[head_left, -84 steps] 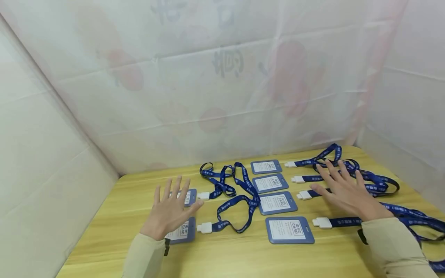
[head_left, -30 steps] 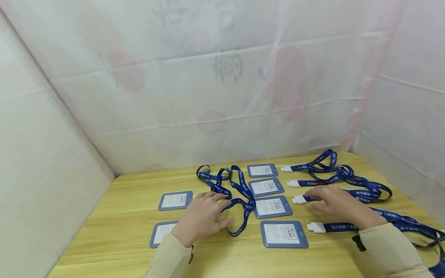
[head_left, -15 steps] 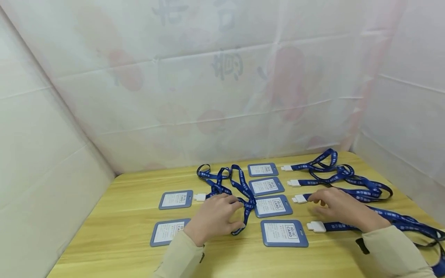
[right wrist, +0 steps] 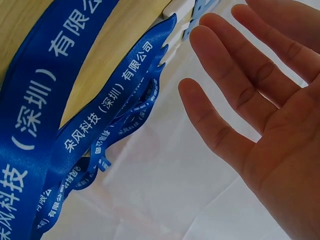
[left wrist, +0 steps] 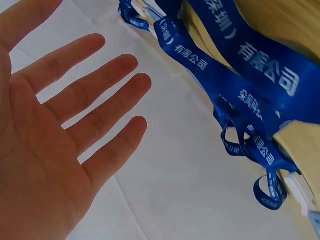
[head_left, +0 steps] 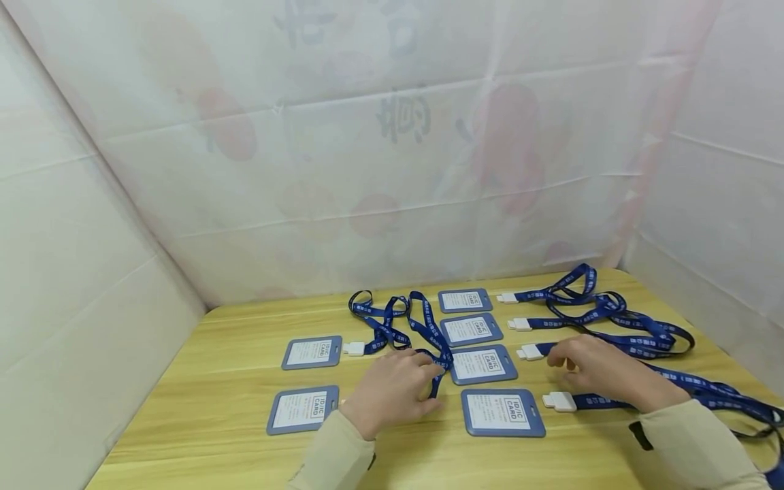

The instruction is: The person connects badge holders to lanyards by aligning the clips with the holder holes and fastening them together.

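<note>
My left hand (head_left: 395, 395) hovers palm down over the front-left blue lanyard (head_left: 435, 388), covering much of it; its fingers are spread and empty in the left wrist view. Behind it lies another blue lanyard (head_left: 386, 333) with a white clip (head_left: 353, 348). To the left are two blue-framed badge holders, one at the back (head_left: 311, 352) and one in front (head_left: 299, 410). My right hand (head_left: 603, 371), fingers loosely bent and holding nothing, is over the right-hand lanyards, fingertips near a white clip (head_left: 529, 352). The right wrist view shows its bare palm beside lanyard straps (right wrist: 112, 95).
Several badge holders stand in a column mid-table, the nearest (head_left: 503, 413) between my hands. More lanyards trail right, one with a front white clip (head_left: 560, 401). The wooden table (head_left: 202, 388) is enclosed by a white cloth wall (head_left: 294, 170) behind and at both sides.
Both hands came down from a raised, spread-finger pose. The left moved right, from over the left badge holders to over the front lanyard; the right stayed near its clips. Badge holders and lanyards look unmoved.
</note>
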### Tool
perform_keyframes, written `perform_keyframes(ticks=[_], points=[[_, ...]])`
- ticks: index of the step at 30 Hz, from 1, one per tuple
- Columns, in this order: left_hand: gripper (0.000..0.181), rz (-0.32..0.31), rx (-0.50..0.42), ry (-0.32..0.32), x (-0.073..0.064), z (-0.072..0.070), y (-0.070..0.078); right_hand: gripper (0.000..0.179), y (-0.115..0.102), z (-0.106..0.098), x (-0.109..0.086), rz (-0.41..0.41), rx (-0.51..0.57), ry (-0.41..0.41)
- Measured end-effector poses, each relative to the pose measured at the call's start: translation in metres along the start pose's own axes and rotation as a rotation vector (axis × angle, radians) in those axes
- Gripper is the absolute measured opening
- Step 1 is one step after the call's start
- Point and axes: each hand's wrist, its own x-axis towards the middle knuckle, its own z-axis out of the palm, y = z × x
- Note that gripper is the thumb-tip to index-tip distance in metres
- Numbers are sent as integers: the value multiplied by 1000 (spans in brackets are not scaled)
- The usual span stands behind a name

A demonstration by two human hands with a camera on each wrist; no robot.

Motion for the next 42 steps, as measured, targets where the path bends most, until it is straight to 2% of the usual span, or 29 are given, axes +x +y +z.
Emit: perform_keyframes(ticks=[10,16,23,37,42], points=[[41,59,7,12,11,0,11,22,0,4,0,40,17,-29],[45,56,-2,-37,18,4,18,22,1,4,-1,41,7,-28],[48,61,33,-107,24,10,29,22,1,2,-1,36,16,-41],[47,56,49,-93,29,13,35,22,1,4,-2,38,18,-56],[49,62,49,-106,31,14,36,22,0,4,-1,25,16,-57]])
